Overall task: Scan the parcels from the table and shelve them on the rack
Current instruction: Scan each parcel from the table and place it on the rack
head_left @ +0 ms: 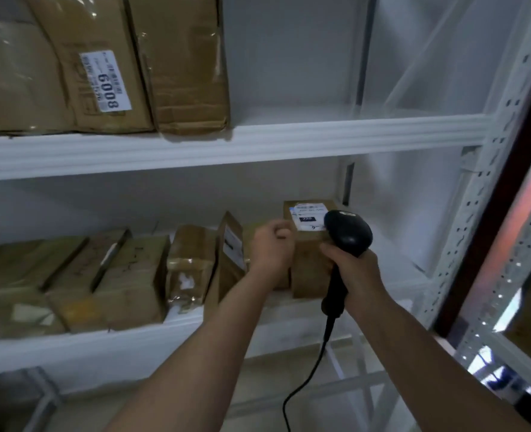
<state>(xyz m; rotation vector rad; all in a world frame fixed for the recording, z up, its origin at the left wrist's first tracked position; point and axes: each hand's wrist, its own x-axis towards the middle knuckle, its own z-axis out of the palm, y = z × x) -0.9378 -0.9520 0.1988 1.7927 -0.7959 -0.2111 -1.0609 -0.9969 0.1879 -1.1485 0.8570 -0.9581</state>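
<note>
Right hand (353, 266) comes up from the lower right on a bare, outstretched forearm and wraps its fingers round the handle of a black barcode scanner (346, 233), whose rounded head sits just in front of the upper right corner of a small brown parcel (309, 247). A black cable (307, 378) hangs from the scanner's handle and curls down toward the floor. Left hand (273, 247) reaches in from the bottom centre on a long, straight forearm, its back to the camera and its fingers curled in; it lies against the left side of the small brown parcel near the top edge, though whether it truly grips the box or only touches it I cannot tell.

That parcel stands upright on the middle shelf (289, 310) of the white rack (463, 213), a white shipping label (309, 216) on its upper face. Left of the parcel, on the same shelf, stand a thin tilted box (231, 260), a taped box (189, 263) and a row of flat cartons (71, 282), packed close together. Right of the parcel the shelf is bare up to the perforated upright of the rack, leaving open room on that side. Above the parcel runs the front lip of the upper shelf (320, 135), which carries a large carton (102, 63) with a label reading 6008 and bare board to its right.
</note>
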